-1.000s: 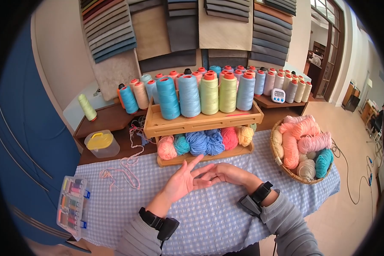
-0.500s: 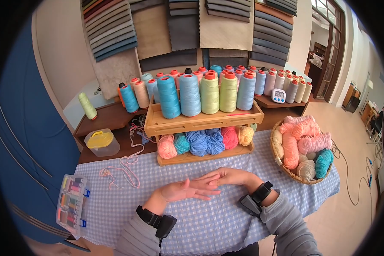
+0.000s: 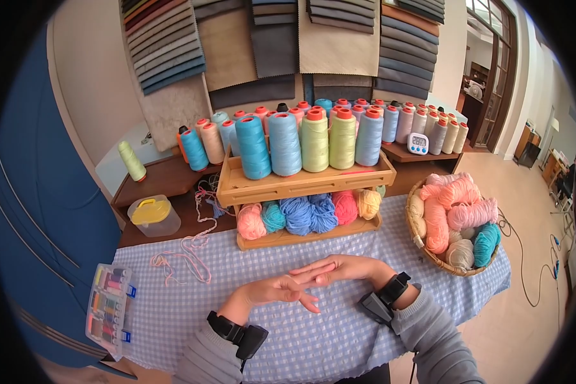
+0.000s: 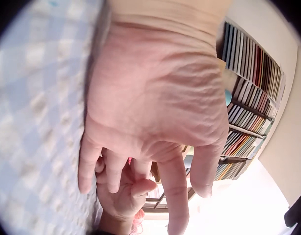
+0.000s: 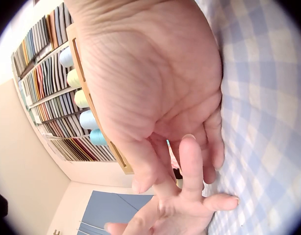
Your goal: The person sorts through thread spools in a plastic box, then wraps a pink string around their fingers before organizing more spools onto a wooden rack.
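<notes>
Over the checked cloth (image 3: 326, 342), the left hand (image 3: 267, 291) and right hand (image 3: 349, 267) meet at the fingers, holding no object. In the left wrist view the left palm (image 4: 155, 88) shows with fingers loosely spread, and the right hand (image 4: 118, 198) lies beyond them. The right wrist view shows the right palm (image 5: 150, 73), its fingers overlapping those of the left hand (image 5: 180, 213). Behind the hands, a wooden rack (image 3: 307, 185) bears blue cones (image 3: 285, 144) and green cones (image 3: 315, 141) above balls of yarn (image 3: 297, 214).
A wicker basket (image 3: 451, 264) of yarn stands at the right. On the left are a thread case (image 3: 109, 307), a loose pink cord (image 3: 198, 259) and a yellow-lidded tub (image 3: 153, 216). More cones (image 3: 438, 137) and a timer (image 3: 418, 144) stand behind.
The left hand has turned and lowered from its raised, spread pose, its fingers now lower and partly under the right hand's. The right hand has shifted only slightly.
</notes>
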`<state>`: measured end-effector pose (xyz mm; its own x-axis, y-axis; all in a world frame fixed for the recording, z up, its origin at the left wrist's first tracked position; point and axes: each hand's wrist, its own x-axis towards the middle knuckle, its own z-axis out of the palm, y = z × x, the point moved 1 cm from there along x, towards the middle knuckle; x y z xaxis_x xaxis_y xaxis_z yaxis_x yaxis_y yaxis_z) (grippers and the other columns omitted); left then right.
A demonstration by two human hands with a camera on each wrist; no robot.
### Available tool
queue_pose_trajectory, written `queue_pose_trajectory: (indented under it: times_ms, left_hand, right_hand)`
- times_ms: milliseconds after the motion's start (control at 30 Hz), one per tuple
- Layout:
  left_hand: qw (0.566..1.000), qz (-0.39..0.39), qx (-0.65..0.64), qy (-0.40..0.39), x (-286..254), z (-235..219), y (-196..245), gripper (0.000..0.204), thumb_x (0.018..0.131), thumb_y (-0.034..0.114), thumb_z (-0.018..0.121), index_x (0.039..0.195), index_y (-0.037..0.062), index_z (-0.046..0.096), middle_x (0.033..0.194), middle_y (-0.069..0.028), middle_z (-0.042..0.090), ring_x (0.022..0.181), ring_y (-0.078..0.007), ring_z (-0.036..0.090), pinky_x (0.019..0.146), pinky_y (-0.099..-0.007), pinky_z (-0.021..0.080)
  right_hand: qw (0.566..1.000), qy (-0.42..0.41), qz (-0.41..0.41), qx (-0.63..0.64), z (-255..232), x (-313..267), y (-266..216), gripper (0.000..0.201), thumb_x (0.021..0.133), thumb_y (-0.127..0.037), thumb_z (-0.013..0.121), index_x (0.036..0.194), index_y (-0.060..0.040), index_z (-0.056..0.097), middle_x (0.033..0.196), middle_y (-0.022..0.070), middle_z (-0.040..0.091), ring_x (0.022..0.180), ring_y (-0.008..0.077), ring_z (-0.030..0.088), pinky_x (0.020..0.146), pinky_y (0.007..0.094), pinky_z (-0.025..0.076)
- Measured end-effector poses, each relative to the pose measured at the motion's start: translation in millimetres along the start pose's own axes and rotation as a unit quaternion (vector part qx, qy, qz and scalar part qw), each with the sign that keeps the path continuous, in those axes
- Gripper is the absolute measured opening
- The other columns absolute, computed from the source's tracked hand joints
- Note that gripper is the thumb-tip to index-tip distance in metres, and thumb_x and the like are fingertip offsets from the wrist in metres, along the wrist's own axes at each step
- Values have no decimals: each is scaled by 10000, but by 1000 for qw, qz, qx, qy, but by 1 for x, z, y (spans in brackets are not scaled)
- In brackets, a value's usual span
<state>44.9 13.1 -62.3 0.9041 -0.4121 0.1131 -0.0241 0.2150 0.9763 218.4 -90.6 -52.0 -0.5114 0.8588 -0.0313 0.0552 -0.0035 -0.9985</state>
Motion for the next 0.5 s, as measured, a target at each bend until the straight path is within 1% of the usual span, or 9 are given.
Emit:
queue_pose_trajectory:
  times_ms: [67, 133, 167, 233, 267, 333, 433, 467, 500]
  left_hand:
    - [1000, 5, -2, 2, -1, -2, -4, 529, 849, 472, 489, 1021, -7, 632, 1455, -178, -44, 1345, -276, 88, 1016, -445, 246]
    - [1000, 14, -6, 14, -2, -5, -9, 493, 854, 455, 493, 1023, 14, 637, 1407, -216, 217, 1336, -313, 116, 1016, -469, 236]
    - [1000, 15, -6, 14, -2, -7, -11, 493, 854, 455, 493, 1023, 14, 637, 1407, -216, 217, 1336, -313, 116, 1016, -469, 236]
    - [1000, 6, 0, 21, -4, -9, -13, 470, 861, 435, 495, 1022, 17, 636, 1202, -205, 508, 1326, -335, 149, 1018, -480, 227]
    - [1000, 6, 0, 21, -3, -7, -11, 470, 861, 435, 495, 1022, 17, 636, 1202, -205, 508, 1326, -335, 149, 1018, -480, 227]
    - [999, 14, -3, 37, -2, -4, -7, 469, 860, 427, 501, 1021, 6, 632, 1013, -164, 624, 1318, -346, 172, 1020, -484, 219]
    - [999, 15, 7, 29, -3, -7, -6, 482, 860, 426, 500, 1028, -8, 623, 1039, -170, 612, 1307, -350, 206, 1019, -488, 223]
    - [999, 14, 7, 29, -3, -7, -4, 482, 860, 426, 500, 1028, -8, 623, 1039, -170, 612, 1307, -350, 206, 1019, -488, 223]
    - [999, 17, 8, 31, -3, -5, -1, 489, 858, 429, 500, 1023, -14, 623, 1083, -171, 591, 1296, -354, 231, 1014, -482, 240]
  right_hand:
    - [1000, 6, 3, 7, 0, 0, 0, 538, 861, -360, 528, 1277, -36, 426, 1341, 71, 399, 1207, 202, 395, 1002, 311, 304]
    - [1000, 19, 10, -9, 0, -1, -2, 501, 874, -366, 508, 1288, -95, 432, 1301, 50, 448, 1178, 176, 418, 984, 297, 323]
    - [1000, 19, 11, -10, 0, 0, -1, 501, 874, -366, 508, 1288, -95, 432, 1301, 50, 448, 1178, 176, 418, 984, 297, 323]
    - [999, 41, 35, 8, 0, 2, 3, 535, 868, -388, 507, 1278, -52, 432, 1332, 46, 412, 1194, 169, 401, 1005, 299, 297]
    - [999, 41, 35, 7, 0, 2, 2, 535, 868, -388, 507, 1278, -52, 432, 1332, 46, 412, 1194, 169, 401, 1005, 299, 297]
    - [998, 48, 41, 24, 2, 2, 0, 533, 865, -385, 512, 1281, -61, 431, 1327, 36, 419, 1186, 157, 406, 1004, 298, 300]
    - [998, 48, 22, 14, 2, 3, 3, 523, 868, -373, 510, 1281, -63, 431, 1327, 31, 420, 1185, 158, 410, 1002, 295, 303]
    - [998, 48, 22, 14, 2, 4, 4, 523, 868, -373, 510, 1281, -63, 431, 1327, 31, 420, 1185, 158, 410, 1002, 295, 303]
    - [997, 55, 38, 27, 2, 4, 6, 520, 870, -369, 508, 1282, -62, 430, 1330, 29, 415, 1189, 158, 406, 1005, 295, 303]
